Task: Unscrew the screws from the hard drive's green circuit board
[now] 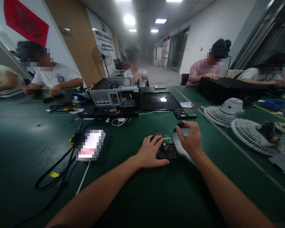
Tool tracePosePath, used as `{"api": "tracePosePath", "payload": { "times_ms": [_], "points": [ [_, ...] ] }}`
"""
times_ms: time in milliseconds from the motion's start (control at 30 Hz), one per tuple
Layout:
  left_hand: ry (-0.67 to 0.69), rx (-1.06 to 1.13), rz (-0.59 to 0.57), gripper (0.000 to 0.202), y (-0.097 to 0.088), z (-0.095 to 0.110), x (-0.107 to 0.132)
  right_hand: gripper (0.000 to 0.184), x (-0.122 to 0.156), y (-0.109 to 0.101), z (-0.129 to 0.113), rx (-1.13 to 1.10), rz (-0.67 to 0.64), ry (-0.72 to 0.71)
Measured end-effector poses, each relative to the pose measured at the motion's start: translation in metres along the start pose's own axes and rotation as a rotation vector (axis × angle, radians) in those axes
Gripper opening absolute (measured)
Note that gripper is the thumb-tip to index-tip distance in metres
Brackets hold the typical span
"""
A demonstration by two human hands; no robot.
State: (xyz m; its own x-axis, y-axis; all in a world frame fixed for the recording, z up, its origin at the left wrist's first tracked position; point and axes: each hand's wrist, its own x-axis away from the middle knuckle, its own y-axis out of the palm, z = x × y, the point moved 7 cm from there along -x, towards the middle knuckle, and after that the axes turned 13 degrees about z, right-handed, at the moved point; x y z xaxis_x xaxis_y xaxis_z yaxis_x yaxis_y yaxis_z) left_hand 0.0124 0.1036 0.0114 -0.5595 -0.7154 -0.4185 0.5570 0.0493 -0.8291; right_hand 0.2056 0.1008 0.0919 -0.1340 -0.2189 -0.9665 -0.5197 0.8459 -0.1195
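Observation:
A hard drive (pixel 167 152) with a green circuit board lies on the green table in front of me, its board side up. My left hand (pixel 150 151) reaches over its left side, with fingers on the board end and the thumb along the near edge, holding it against the table. In my right hand (pixel 191 137) is a small dark-handled screwdriver (pixel 178 126), pinched between thumb and fingers. It slants down to the left, its tip at the right part of the circuit board. Whether the tip sits in a screw is too small to tell.
Left of me are a lit phone (pixel 91 145) on a white cable and looped black cable (pixel 59 182). Beyond stand an open computer case (pixel 114 96), a dark flat panel (pixel 160 101) and another circuit-board unit (pixel 185 113). Fan parts (pixel 249 134) lie right. Several people sit around the table.

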Motion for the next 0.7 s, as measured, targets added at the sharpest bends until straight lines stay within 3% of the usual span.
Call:
{"api": "tracePosePath", "payload": {
  "times_ms": [467, 700],
  "points": [
    [-0.009, 0.007, -0.014, 0.11, -0.001, 0.0, 0.0, 0.04, 0.009, 0.006, 0.011, -0.05, -0.01, 0.103],
    [-0.02, 0.035, -0.018, 0.11, -0.005, 0.002, 0.0, 0.03, 0.005, 0.003, 0.006, -0.034, -0.035, 0.054]
  ]
}}
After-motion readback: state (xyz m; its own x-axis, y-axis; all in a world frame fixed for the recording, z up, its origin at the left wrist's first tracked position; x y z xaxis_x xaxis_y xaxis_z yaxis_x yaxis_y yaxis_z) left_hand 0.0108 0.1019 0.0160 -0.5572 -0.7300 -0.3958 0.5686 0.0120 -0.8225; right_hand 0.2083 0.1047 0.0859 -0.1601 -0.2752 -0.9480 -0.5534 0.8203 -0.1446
